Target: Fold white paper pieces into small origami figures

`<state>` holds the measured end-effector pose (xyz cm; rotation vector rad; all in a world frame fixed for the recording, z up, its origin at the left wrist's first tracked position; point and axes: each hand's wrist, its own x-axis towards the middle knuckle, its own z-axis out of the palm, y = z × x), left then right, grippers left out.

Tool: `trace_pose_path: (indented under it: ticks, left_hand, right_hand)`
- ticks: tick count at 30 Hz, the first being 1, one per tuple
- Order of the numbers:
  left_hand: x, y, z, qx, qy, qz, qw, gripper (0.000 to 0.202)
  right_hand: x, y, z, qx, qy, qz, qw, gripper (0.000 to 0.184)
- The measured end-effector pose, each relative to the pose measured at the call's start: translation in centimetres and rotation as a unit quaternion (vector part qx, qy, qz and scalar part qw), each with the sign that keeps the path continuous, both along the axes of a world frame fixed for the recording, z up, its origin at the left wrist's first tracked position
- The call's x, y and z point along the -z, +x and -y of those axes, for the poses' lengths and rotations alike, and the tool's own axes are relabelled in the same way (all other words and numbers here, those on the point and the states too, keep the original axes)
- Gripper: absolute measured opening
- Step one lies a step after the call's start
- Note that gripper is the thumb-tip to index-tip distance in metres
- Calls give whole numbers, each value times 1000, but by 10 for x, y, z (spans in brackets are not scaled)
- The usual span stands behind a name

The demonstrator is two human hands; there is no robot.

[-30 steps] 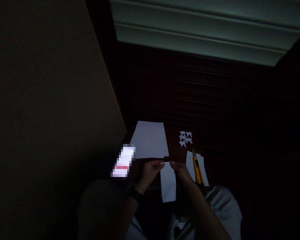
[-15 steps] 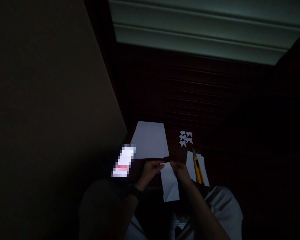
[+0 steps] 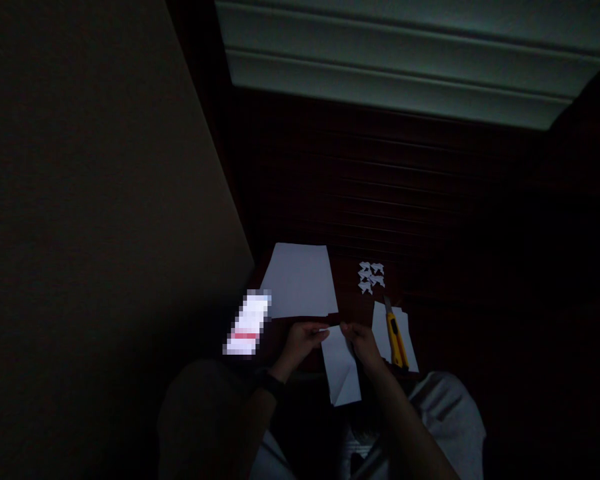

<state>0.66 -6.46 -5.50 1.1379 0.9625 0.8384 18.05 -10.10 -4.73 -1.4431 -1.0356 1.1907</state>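
A white folded sheet of paper [image 3: 341, 368] hangs between my hands over the near edge of the table, with a slanting crease near its lower end. My left hand [image 3: 303, 341] pinches its top left corner between thumb and fingers. At the top right corner, my right hand [image 3: 361, 339] grips the same paper. Just right of that hand lies a yellow utility knife [image 3: 396, 339], its blade out, on top of smaller white paper pieces [image 3: 380, 330].
A stack of white sheets [image 3: 300, 280] lies at the back left of the dark table [image 3: 347, 283]. Several small folded paper figures [image 3: 370, 277] sit at the back right. A lit phone [image 3: 249, 323], screen blurred, is on the left near the wall [image 3: 130, 200].
The lower end of the folded paper has swung slightly to the right. Both hands keep their hold in nearly the same place.
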Motion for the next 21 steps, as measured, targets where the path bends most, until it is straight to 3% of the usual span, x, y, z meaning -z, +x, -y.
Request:
trace_pose_path:
  ticks: [21]
  left_hand:
    - [-15, 0, 2, 8, 14, -36, 999, 36]
  right_hand:
    - [-3, 0, 0, 15, 7, 14, 1000, 39]
